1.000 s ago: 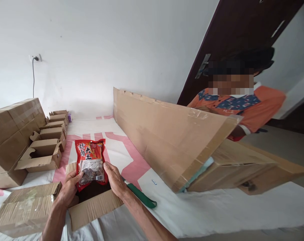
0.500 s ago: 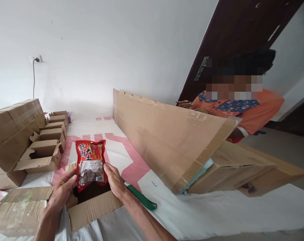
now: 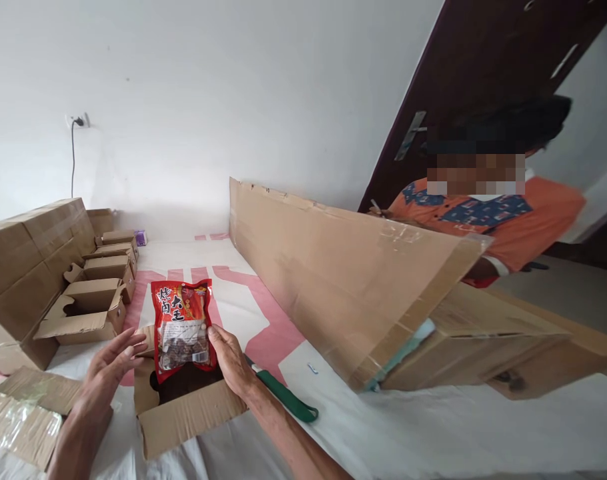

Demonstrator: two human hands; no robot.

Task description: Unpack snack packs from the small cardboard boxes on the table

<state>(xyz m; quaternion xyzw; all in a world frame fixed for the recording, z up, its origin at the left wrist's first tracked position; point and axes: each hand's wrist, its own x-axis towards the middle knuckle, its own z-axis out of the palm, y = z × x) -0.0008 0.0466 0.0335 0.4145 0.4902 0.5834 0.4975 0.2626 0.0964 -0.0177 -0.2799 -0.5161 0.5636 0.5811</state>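
Note:
My right hand [image 3: 232, 360] grips the right edge of a red snack packet [image 3: 182, 327] with a see-through lower half showing dark pieces. The packet is held upright, over the open small cardboard box [image 3: 193, 415]. To the left of the packet, my left hand [image 3: 111, 370] is apart from it, fingers stretched out and holding nothing. Below the left wrist lies a taped cardboard box [image 3: 23, 413]. A knife with a green handle [image 3: 288, 397] rests on the cloth beside my right forearm, its blade mostly hidden.
Several open cardboard boxes [image 3: 83, 323] stand in a row at left, along a large carton [image 3: 38, 267]. A long cardboard panel [image 3: 333, 267] slants across the right side. Behind it a person in an orange top [image 3: 543, 213] holds a pen-like object. A purple box [image 3: 141, 237] sits farther back.
My left hand has let go of the packet and moved left, its fingers opening. My right hand still holds the packet in nearly the same place. The view has shifted slightly.

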